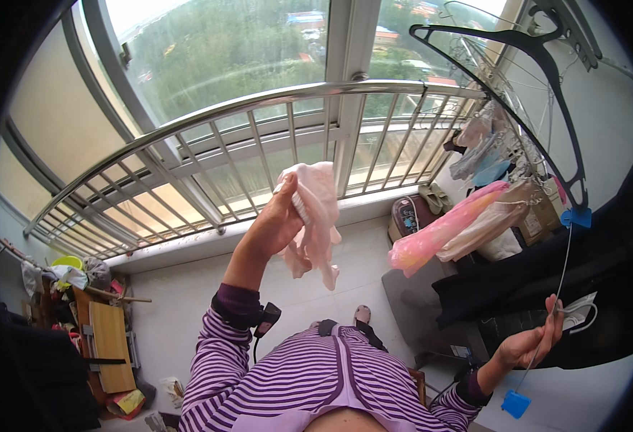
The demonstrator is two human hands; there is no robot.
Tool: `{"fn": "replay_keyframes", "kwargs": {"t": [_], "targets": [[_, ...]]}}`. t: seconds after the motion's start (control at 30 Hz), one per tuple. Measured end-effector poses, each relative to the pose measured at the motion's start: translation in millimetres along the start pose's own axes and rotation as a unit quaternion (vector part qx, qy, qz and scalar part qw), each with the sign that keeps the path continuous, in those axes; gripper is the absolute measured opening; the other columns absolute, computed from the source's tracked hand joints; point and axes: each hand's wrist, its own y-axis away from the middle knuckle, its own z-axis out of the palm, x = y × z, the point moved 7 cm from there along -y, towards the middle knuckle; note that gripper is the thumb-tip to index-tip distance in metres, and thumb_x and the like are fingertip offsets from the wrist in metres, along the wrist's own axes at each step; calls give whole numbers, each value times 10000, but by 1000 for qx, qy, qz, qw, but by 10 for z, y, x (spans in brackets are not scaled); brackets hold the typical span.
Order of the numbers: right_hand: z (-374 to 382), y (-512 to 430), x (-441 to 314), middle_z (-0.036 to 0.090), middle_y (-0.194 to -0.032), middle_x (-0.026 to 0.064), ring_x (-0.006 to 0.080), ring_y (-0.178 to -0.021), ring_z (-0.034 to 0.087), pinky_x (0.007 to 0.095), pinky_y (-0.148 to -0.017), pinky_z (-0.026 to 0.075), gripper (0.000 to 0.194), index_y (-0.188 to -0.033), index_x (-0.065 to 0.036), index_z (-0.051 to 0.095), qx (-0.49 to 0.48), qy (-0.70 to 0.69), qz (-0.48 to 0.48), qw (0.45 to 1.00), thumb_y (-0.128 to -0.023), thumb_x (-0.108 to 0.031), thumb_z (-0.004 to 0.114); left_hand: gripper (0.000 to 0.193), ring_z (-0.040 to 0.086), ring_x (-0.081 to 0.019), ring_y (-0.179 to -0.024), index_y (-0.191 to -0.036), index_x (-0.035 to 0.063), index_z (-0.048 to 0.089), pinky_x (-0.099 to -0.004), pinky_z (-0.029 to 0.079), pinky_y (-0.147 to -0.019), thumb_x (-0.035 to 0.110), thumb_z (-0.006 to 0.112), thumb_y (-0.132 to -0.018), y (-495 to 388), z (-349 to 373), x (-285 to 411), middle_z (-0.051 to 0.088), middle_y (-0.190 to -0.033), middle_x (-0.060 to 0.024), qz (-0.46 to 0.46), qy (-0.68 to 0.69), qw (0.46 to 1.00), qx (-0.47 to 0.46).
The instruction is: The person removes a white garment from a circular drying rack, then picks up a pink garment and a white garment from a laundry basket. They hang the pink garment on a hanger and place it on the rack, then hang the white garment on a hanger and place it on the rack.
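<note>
In front of me, my left hand (270, 229) pinches a limp, light pink cloth item (321, 200) with a ribbed edge between thumb and fingers. Its lower folds hang free, and I cannot tell what kind of item it is. At the lower right, my right hand (532, 340) grips the thin metal rod of a clip hanger (565, 251). A blue plastic clip (576, 217) sits towards the rod's upper end, and another blue clip (516, 404) is at its lower end. The two hands are far apart.
A metal railing (294, 97) runs before the windows. On the right hang a black plastic hanger (551, 70), a pink garment (440, 229) and dark clothing (608, 254). A grey cabinet-like object (413, 302) stands below. Wooden boards (112, 345) and clutter lie left.
</note>
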Motion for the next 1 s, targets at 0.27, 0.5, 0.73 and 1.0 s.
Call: {"fn": "replay_keyframes", "kwargs": {"t": [0.27, 0.5, 0.73, 1.0], "targets": [[454, -52, -792, 623, -997, 231, 331, -759, 664, 422, -666, 582, 280, -953, -29, 469, -117, -444, 144, 877, -1032, -292, 416, 759, 519, -218, -1114, -1415, 52, 300, -396, 432, -988, 581, 543, -926, 267, 86, 245, 474, -1215, -130, 8, -69, 992, 101], [1823, 292, -1141, 639, -1055, 228, 293, -837, 682, 398, -753, 562, 216, -1058, -1, 535, -176, -753, 330, 541, -1040, -173, 405, 1039, 411, -376, -1294, -1423, -126, 251, -409, 314, -1096, 728, 467, -872, 517, 7, 373, 394, -1374, -302, 25, -345, 918, 196], [2377, 624, -1401, 649, -1079, 203, 252, -833, 683, 382, -767, 554, 239, -1067, -19, 564, -190, -813, 400, 378, -1047, -195, 403, 887, 470, -439, -1232, -1257, -162, 475, -398, 348, -1065, 651, 487, -901, 713, 125, 535, 511, -1250, -360, -94, -734, 651, 170], [2609, 967, -1603, 655, -1111, 209, 284, -902, 692, 396, -803, 575, 262, -1135, -19, 582, -141, -793, 509, 304, -1034, -214, 439, 767, 564, -420, -1101, -1176, -177, 494, -417, 416, -985, 555, 487, -948, 822, 130, 535, 556, -1130, -365, -176, -763, 593, 191]]}}
